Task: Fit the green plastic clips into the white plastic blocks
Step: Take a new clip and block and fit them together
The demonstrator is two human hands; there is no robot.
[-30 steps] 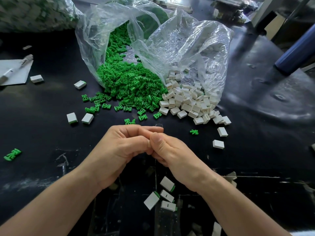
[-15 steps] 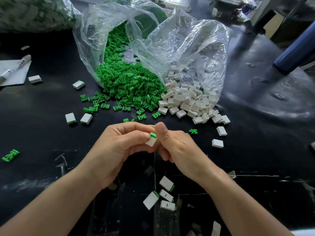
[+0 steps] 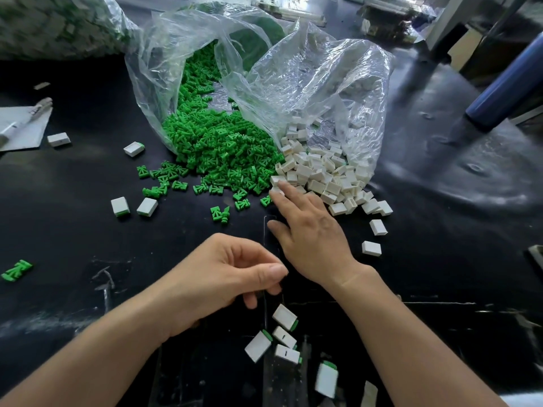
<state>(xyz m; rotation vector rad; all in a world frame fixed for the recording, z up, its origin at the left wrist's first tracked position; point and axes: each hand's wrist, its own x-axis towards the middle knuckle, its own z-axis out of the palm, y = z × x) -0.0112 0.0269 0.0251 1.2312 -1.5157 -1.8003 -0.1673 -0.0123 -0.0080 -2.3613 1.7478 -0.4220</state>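
Two clear plastic bags lie open on the black worktop (image 3: 440, 230), side by side and touching. The left bag (image 3: 152, 69) holds a heap of green clips (image 3: 211, 142), too many to count, spilling out of its mouth. The right bag (image 3: 323, 83) holds a pile of white blocks (image 3: 320, 174) that spills out the same way and meets the green heap at its left edge. A third bag (image 3: 58, 24) at the far left corner is blurred; its contents look green and white.

The right hand (image 3: 311, 230) lies flat with its fingers straight, its grip apart, fingertips (image 3: 279, 186) touching a block at the near left edge of the white pile. The left hand (image 3: 223, 274) hangs nearer the camera, its grip loosely curled with nothing visible in it.

Four fitted blocks (image 3: 284, 317), each white with a green end, lie close together below the left hand, and a fifth (image 3: 326, 380), blurred, is just to their right. Three more fitted blocks (image 3: 120, 206) lie to the left of the green heap. One plain block (image 3: 58, 139) sits farther left, beside a sheet of paper (image 3: 23, 133) with a pen (image 3: 29, 114) on it. Two single blocks (image 3: 371, 248) lie right of the right hand. One stray clip (image 3: 16, 270) lies well apart at the left edge.
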